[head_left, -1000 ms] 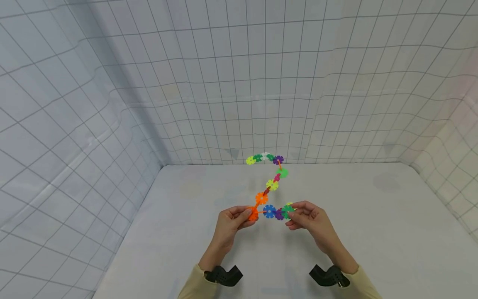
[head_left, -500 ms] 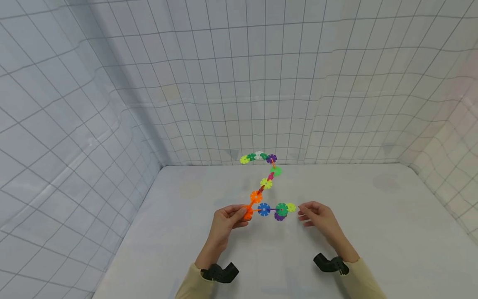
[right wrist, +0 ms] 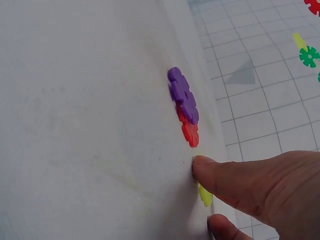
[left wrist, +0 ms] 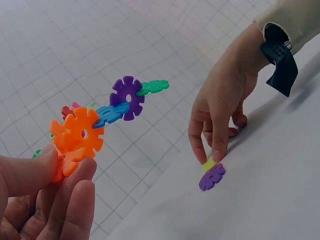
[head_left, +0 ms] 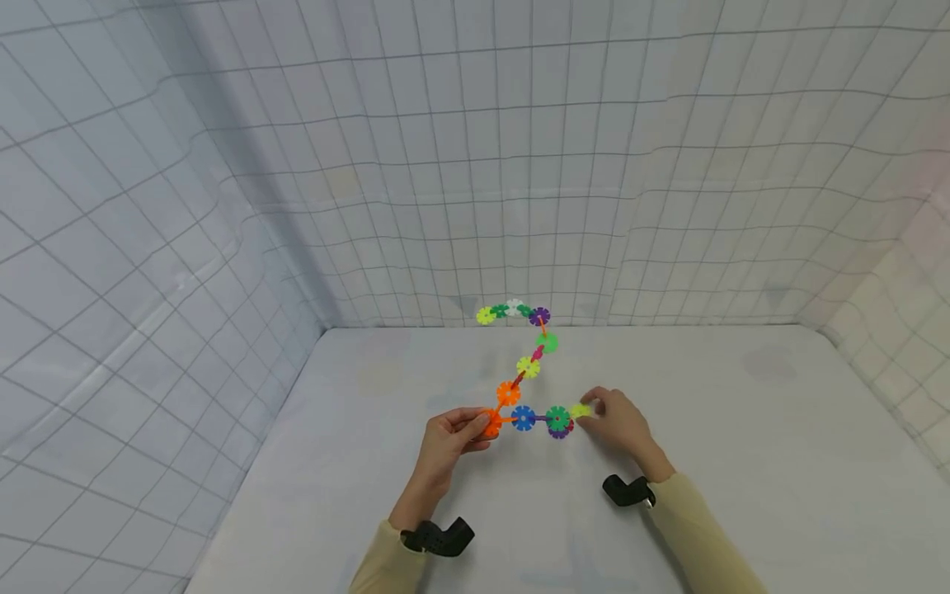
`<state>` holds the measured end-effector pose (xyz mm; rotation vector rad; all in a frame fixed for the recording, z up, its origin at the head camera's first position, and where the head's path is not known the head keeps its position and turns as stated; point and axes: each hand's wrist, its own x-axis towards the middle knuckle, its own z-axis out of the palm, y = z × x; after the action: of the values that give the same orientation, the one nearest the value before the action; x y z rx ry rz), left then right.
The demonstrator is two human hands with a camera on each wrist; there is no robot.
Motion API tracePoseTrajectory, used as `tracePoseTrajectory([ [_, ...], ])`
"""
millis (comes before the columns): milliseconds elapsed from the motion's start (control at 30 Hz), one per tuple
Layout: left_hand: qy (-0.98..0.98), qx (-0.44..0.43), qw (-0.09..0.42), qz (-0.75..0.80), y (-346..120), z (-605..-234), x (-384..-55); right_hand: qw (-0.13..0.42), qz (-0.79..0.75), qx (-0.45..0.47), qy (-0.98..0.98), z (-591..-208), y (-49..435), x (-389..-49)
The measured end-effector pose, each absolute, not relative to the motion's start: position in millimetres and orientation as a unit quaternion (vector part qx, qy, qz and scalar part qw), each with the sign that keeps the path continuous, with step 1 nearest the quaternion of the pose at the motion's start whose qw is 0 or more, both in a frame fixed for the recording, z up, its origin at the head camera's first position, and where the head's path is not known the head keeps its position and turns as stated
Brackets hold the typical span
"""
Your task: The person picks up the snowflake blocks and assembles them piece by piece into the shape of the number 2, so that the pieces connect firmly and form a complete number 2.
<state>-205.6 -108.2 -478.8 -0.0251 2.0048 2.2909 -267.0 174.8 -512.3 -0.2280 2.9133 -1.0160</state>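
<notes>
My left hand (head_left: pixel 445 445) pinches an orange snowflake disc (left wrist: pixel 70 157) between thumb and fingers, part of a long chain of notched plastic discs held above the table. One branch curves away from me through a yellow disc (head_left: pixel 528 368). The other runs rightward through a blue disc (head_left: pixel 523 418) to a green disc (left wrist: pixel 155 87) at its end. My right hand (head_left: pixel 618 422) pinches a loose yellow disc (right wrist: pixel 205 196) at the tabletop, its thumb covering part of it. Beside it lie a loose purple disc (left wrist: pixel 212 177) and a red disc (right wrist: pixel 190 134), overlapping in the right wrist view.
A white table (head_left: pixel 668 379) spreads beneath both hands. Grid-patterned white sheets (head_left: pixel 475 165) hang at the back and both sides. Each wrist wears a black camera mount (head_left: pixel 444 538).
My right hand has let go of the chain's green end, moved off to the right, then come down on the loose yellow disc. My left hand shifted slightly left with the chain.
</notes>
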Motion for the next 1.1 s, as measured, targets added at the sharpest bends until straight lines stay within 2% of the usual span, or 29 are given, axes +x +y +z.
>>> tracePoseTrajectory([
  [233,0.662,-0.012,0.047,0.748,-107,-484,-207,0.036,-0.374,-0.075,0.924,-510,182,-263],
  [400,0.661,-0.009,0.047,0.748,-107,-486,-208,0.025,-0.439,-0.092,0.893,-511,192,-254],
  [667,0.665,-0.013,0.05,0.745,-107,-482,-207,0.045,-0.602,-0.179,0.777,-498,196,-229],
  [767,0.666,-0.014,0.054,0.744,-106,-479,-206,0.03,-0.634,-0.202,0.746,-490,193,-222],
  [1100,0.668,-0.018,0.061,0.741,-107,-477,-206,-0.026,-0.638,-0.189,0.746,-478,185,-210],
])
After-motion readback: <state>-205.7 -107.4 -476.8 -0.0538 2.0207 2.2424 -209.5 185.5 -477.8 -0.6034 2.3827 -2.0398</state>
